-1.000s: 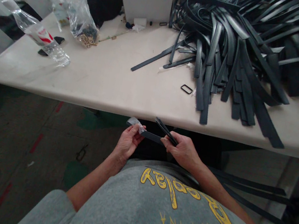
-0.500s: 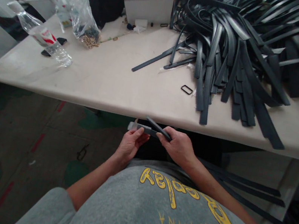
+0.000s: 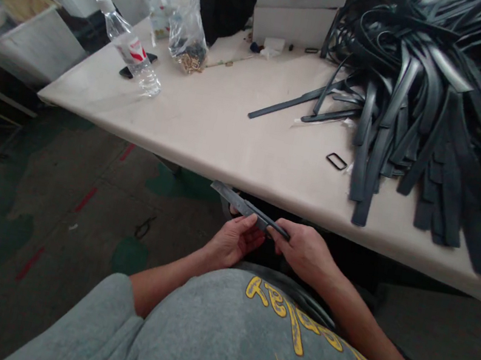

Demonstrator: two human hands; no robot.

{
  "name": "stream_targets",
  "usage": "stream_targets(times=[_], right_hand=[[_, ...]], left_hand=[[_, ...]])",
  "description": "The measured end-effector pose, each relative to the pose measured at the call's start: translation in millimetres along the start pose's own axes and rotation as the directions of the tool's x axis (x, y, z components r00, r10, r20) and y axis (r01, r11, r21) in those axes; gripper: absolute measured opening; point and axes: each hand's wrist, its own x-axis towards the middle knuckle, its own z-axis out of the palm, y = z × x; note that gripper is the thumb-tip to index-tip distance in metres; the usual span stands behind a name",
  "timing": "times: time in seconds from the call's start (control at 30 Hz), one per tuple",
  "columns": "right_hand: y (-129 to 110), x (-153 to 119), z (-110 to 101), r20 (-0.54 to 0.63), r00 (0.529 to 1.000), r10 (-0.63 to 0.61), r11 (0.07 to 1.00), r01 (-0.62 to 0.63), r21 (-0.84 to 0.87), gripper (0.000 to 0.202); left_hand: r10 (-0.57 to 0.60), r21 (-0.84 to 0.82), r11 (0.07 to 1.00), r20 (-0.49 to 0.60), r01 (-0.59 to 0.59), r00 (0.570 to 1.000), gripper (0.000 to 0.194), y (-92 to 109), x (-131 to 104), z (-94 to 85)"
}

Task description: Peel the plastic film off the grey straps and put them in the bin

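Note:
My left hand (image 3: 234, 242) pinches a flat dark strap (image 3: 229, 195) between thumb and fingers, just off the table's front edge. The strap's end points up and to the left, beyond my thumb. My right hand (image 3: 305, 247) is closed on the same dark material close by, where a second narrow length lies along the first. Whether these are two straps or one folded over, I cannot tell. Beyond my hands a large heap of black straps (image 3: 421, 118) covers the table's right side. A black rectangular ring (image 3: 336, 161) lies flat near the heap.
On the table (image 3: 211, 132) are a plastic bottle (image 3: 135, 55) at the left, a clear bag of small metal parts (image 3: 190, 55), a black cloth bundle (image 3: 228, 0) and a white box (image 3: 297, 20). White bins (image 3: 37, 41) stand at the far left.
My view has turned left, so the table's contents sit farther right. The strap now tilts up to the left, and the whitish cover earlier seen by its end is no longer visible there.

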Motion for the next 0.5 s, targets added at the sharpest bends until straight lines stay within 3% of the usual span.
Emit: stream_targets(times=[0.07,0.17,0.23,0.3,0.37,0.5], right_hand=[[-2,4,4,0.073,0.997,0.022,0.998,-0.026,0.053,0.038],[11,-9,-14,0.188,0.981,0.051,0.985,-0.08,0.15,0.044],[21,-20,-29,0.15,0.987,0.056,0.989,-0.076,0.127,0.045],[21,-23,-32,0.047,0.998,0.032,0.999,-0.033,0.025,0.041],[11,-15,-23,-0.017,1.0,-0.017,0.998,0.016,-0.068,0.034],[-5,2,0,0.045,0.999,-0.005,1.0,0.006,-0.025,0.036]], left_hand=[[0.029,-0.024,0.999,-0.017,-0.029,0.999,0.008,1,1,2.3],[0.136,-0.093,0.985,-0.108,-0.146,0.985,0.011,13,5,-2.2],[0.163,-0.118,0.977,-0.134,-0.179,0.978,0.012,18,5,-5.7],[0.128,-0.112,0.984,-0.103,-0.139,0.986,0.012,14,2,-5.5],[0.048,-0.075,0.996,-0.033,-0.05,0.998,0.01,5,-1,-1.7],[-0.007,-0.042,0.999,0.018,0.008,1.0,0.009,-4,-3,4.1]])
